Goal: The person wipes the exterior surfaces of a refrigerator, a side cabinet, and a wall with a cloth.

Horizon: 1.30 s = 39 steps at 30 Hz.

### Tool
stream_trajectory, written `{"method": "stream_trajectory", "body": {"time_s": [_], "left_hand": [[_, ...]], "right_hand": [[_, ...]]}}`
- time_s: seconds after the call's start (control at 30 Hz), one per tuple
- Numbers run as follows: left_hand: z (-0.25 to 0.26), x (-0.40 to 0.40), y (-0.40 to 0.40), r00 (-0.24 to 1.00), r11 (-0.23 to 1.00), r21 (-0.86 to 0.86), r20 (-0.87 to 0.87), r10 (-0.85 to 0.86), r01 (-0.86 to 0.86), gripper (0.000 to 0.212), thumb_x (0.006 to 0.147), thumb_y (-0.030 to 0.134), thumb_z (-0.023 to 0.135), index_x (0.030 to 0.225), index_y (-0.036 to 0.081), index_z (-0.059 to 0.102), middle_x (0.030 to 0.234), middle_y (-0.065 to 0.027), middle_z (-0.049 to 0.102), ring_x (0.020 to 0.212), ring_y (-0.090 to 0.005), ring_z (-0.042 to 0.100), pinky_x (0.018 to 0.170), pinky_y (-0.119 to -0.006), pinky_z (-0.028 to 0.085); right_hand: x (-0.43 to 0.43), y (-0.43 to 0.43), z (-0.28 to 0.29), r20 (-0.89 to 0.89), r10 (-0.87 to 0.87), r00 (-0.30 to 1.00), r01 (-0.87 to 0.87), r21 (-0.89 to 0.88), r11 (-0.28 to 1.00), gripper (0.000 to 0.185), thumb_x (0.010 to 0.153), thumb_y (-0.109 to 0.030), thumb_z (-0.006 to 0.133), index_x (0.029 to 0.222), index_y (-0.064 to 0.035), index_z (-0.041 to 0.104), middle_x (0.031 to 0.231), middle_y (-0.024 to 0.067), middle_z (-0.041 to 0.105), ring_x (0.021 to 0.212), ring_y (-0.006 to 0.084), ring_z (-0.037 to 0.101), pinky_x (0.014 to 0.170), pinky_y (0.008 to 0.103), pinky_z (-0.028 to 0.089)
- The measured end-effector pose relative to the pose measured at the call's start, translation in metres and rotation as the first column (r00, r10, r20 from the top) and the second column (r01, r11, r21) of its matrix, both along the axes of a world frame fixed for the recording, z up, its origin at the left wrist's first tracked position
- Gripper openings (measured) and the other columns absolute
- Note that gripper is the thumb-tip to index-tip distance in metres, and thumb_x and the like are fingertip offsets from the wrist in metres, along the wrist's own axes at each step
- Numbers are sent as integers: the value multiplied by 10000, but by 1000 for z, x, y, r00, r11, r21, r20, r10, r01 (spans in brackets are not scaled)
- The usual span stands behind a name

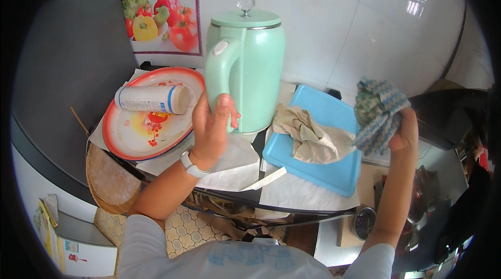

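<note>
A mint-green electric kettle (264, 71) stands upright, its lid topped by a clear faceted knob (246, 3). My left hand (211, 132), with a white watch on the wrist, is closed around the lower part of the kettle handle (219, 69). Off to the right, my right hand (406, 132) grips a bunched blue, grey and green striped cloth (377, 112), raised apart from the kettle. Beneath and left of that cloth, a crumpled beige cloth (313, 138) lies on a light-blue plastic tray or lid (317, 175).
Left of the kettle, a red-rimmed enamel tray (113, 138) holds a white cylindrical container (145, 99) on its side. White paper sheets (231, 165) cover parts of the dark stand. A round woven tray (111, 179) sits lower left. Behind rises a tiled wall (321, 24).
</note>
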<state>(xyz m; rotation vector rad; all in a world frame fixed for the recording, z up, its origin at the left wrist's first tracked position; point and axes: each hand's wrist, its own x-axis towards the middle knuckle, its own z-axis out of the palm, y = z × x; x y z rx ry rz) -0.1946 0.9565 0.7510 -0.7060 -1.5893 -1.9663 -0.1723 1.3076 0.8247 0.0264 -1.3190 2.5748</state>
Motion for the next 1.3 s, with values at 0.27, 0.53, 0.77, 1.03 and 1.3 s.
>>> {"method": "stream_trajectory", "body": {"time_s": [0.27,0.53,0.77,1.03,1.3], "left_hand": [[8,28,-9,981,989,-111,158,111,-94,204,895,213,530,797,43,477,617,-35,483,536,-118,473,593,-293,437],[0,30,-20,984,975,-209,146,105,-73,217,855,190,597,769,21,489,596,-46,526,567,-131,517,658,-310,470],[-14,28,-15,987,998,-53,156,40,-32,184,797,22,622,911,10,478,772,-56,556,668,-86,518,616,-239,435],[-14,26,-16,988,998,-69,151,12,-1,229,798,11,619,970,-6,468,790,-47,537,710,-92,518,657,-252,448],[-12,25,-19,987,994,-106,157,24,-8,292,790,56,653,1014,-10,478,815,-30,551,729,-79,522,666,-233,444]], "right_hand": [[-88,-21,44,-198,-166,966,185,82,979,265,837,-47,462,1076,16,559,1020,130,595,936,234,571,827,355,475],[-189,-29,117,-958,-161,238,968,221,119,533,740,51,518,1229,-159,522,1148,82,566,1084,256,513,942,336,399],[-271,-57,103,-988,21,150,860,120,-497,692,664,-89,603,1317,-218,412,1321,51,454,1230,310,391,1043,423,280],[-277,-128,-46,-197,763,616,715,546,-437,708,614,-308,683,1245,-57,483,1311,107,450,1272,284,340,1127,437,126],[-299,-132,19,-760,596,257,964,245,-103,239,637,-77,572,867,-105,632,923,94,613,1001,282,547,1080,491,234]]}}
